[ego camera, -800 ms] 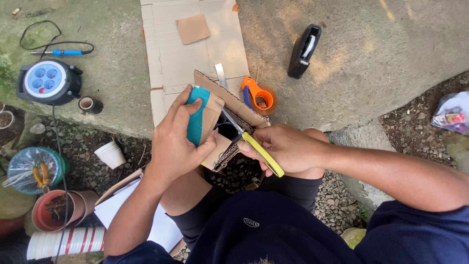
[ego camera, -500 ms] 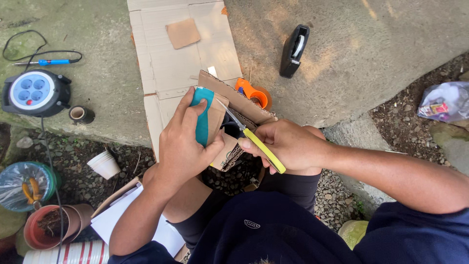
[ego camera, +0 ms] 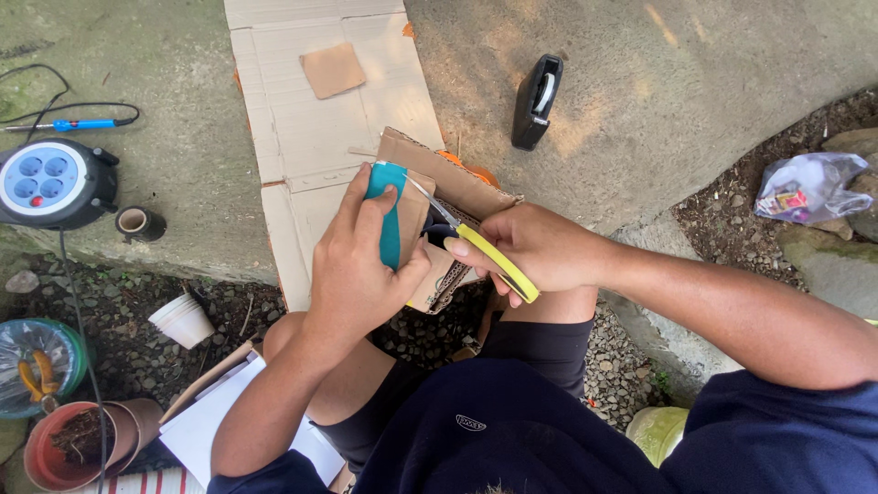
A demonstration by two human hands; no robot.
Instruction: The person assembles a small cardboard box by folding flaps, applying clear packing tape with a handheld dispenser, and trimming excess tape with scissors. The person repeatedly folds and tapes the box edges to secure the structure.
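Centre of the frame, above the person's knees: the left hand has its grip closed around a teal piece laid against a piece of brown cardboard, thumb on the near side, fingers curled over the top. Just to the right, the right hand has its grip closed on the yellow handles of a pair of scissors; the blades point up-left and meet the edge of the teal piece. How far apart the blades stand cannot be told. Beyond the hands, a flattened cardboard sheet lies on the concrete slab with a small brown square on it. Upper right of centre stands a black tape dispenser; at the left edge sits a round cable reel.
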